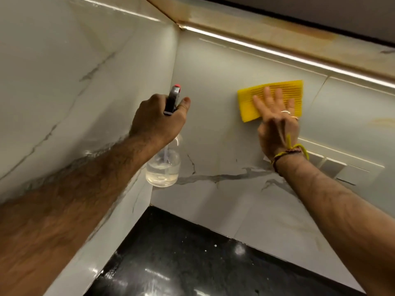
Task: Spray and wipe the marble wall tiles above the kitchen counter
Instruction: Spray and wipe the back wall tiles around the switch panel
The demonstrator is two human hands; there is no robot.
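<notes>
Our fingers [277, 97] on the right hand [275, 122] lie spread flat, pressing the yellow cloth [273, 90] against the marble wall tiles [213, 135]. Our left hand [158, 120] is wrapped tight around the spray bottle [163, 167], raised near the corner.

Corner of a kitchen. Two walls of glossy white marble tiles [215, 65], joined at an upright seam. Grey veins slanting across the left wall [64, 67] and running low across the back wall [224, 178]. Below, a polished black speckled counter [192, 263], dotted with bright reflections. Above, a pale wooden trim [235, 24] under a dark cabinet, with a thin glowing light strip [277, 54] along its lower edge. On the back wall at right, a white switch plate [346, 168], partly hidden. Faint yellowish marks on the tile at far right.
</notes>
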